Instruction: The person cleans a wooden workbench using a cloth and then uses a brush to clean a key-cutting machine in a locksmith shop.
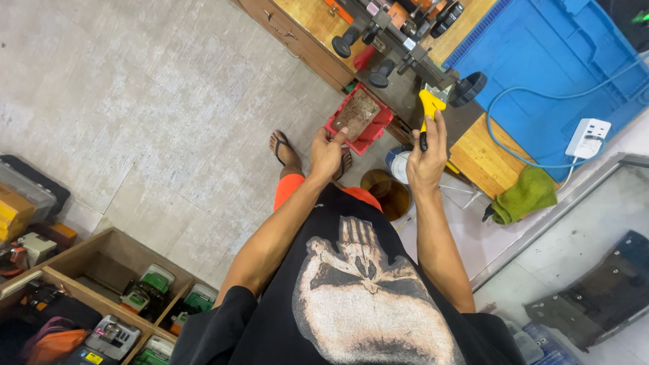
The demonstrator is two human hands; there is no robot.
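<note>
Clamped in my right hand [426, 162], a yellow-headed brush [430, 108] points up at the black key-cutting machine [405, 47] on the wooden bench [487, 155]. My left hand [326, 154] pinches the near edge of a red tray [358, 116] dusted with brown filings, held out over the tiled floor [135, 101]. From this angle I judge the tray could tip, since only fingertips hold it, spilling filings near my sandalled foot [284, 150].
</note>
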